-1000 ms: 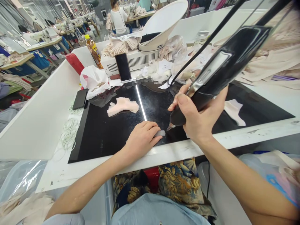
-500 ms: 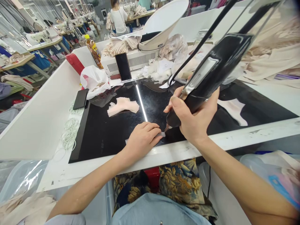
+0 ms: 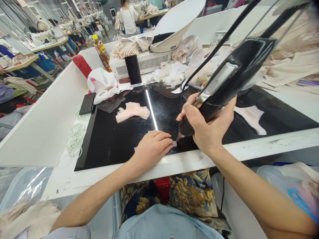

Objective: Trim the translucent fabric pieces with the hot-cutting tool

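Note:
My right hand (image 3: 211, 127) is wrapped around a black corded hand tool (image 3: 231, 79) with a silver lever on its side. The tool slants down to the left, and its narrow copper-coloured tip (image 3: 178, 136) is at the end of a small pale translucent piece (image 3: 174, 143). My left hand (image 3: 154, 146) lies over that piece with its fingers flat, pressing it to the black work surface (image 3: 107, 139); most of the piece is hidden under the hand. Farther back on the left rests a stack of light pink fabric pieces (image 3: 133, 112). Another pink piece (image 3: 251, 118) lies to the right.
A phone (image 3: 133, 69) leans upright at the back; another phone (image 3: 87, 103) lies at the left beside pale rubber bands (image 3: 76, 141). Behind are a white plastic bag (image 3: 102, 83), a bottle (image 3: 102, 53), a sun visor (image 3: 174, 30) and heaped fabric (image 3: 289, 69). A person stands far off.
The whole view has shifted slightly to the right. Both hands and the tool keep nearly the same place against the black surface.

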`<state>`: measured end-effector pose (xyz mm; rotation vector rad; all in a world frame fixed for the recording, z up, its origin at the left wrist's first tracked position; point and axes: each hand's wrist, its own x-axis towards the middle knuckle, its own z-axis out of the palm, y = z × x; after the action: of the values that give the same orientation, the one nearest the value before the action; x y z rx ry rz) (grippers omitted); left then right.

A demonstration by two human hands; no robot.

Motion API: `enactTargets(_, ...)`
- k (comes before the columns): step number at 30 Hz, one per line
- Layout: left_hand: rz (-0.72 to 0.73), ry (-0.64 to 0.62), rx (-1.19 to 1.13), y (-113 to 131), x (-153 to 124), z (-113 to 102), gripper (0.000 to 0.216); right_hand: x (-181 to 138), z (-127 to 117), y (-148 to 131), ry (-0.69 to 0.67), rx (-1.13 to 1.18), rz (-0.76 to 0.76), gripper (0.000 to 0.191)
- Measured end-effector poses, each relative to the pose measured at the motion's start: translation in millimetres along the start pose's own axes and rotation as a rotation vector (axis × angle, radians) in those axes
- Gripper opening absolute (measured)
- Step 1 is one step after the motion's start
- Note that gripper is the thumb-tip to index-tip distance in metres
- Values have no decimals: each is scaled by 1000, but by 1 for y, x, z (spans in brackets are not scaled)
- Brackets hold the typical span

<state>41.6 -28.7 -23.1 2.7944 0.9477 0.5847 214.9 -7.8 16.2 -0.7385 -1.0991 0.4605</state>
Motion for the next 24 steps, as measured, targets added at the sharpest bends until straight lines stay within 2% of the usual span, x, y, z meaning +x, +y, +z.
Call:
enactTargets(7,33,37,18,0,-1,1,21,1,2,-2,31,-16,-27,48)
enactTargets(12,36,32,32,1,-1,0,22,-1,3,-6,-9,16,21,47)
enactTargets(18,80,37,61,0,-2,0,22,-2,3,-6,-3,0,3,43)
enactTargets(24,126,25,122,-2,-7,0,23,-4,4,-13,11,89,-6,37)
